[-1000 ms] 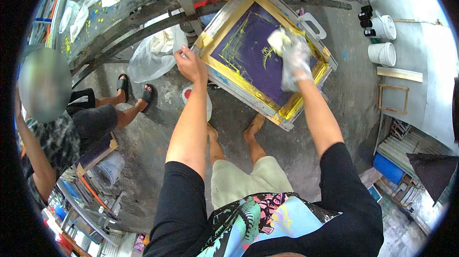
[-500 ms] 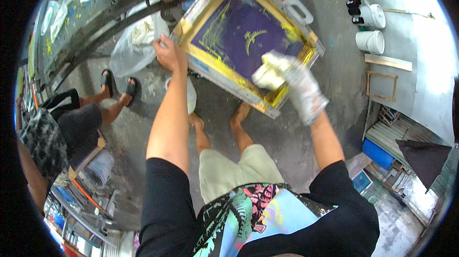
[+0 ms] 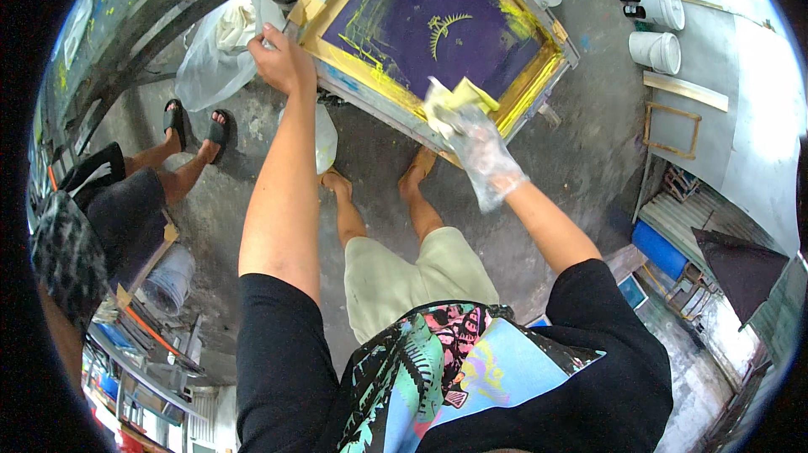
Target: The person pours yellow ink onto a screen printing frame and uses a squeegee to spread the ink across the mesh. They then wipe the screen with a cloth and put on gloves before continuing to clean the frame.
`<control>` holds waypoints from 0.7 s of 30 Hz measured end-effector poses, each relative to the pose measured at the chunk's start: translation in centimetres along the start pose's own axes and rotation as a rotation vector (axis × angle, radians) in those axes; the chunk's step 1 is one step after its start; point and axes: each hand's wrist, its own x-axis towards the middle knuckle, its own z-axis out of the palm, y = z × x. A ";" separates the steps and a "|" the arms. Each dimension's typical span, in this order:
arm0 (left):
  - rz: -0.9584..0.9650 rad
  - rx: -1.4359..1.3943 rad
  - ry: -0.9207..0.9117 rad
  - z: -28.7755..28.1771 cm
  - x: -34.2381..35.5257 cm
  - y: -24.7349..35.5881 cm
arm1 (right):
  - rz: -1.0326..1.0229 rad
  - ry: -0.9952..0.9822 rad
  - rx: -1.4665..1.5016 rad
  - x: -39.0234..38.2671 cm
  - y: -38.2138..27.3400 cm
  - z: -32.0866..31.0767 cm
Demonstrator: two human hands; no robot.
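Observation:
A screen-printing frame with a purple mesh is in front of me, tilted in view. Yellow ink smears run along its taped borders, and a yellow leaf-like motif marks the mesh. My left hand is bare and grips the frame at its left corner. A clear plastic glove covers my right hand, whose fingers are bunched around a yellow-stained cloth. The cloth rests against the frame's near border, towards the near corner. Part of that corner is hidden behind the glove.
A clear plastic bag and a whitish jug are on the floor to the left. Another person's sandalled feet stand beyond them. White buckets line the right wall. Dark metal rails curve across the upper left.
My right hand has moved left and nearer along the frame's border with the cloth. The frame sits higher in view. My left hand keeps its grip on the corner.

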 end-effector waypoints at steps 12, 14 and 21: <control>0.002 -0.035 -0.022 -0.3 -0.1 -0.8 | -0.254 -0.193 0.146 3.7 0.0 -1.8; -0.013 -0.039 -0.010 -0.1 -0.4 -0.5 | -0.293 -0.081 0.238 -2.0 3.7 -2.5; -0.005 -0.036 -0.026 -0.2 -0.4 0.2 | -0.310 -0.096 0.146 11.4 -5.3 -0.1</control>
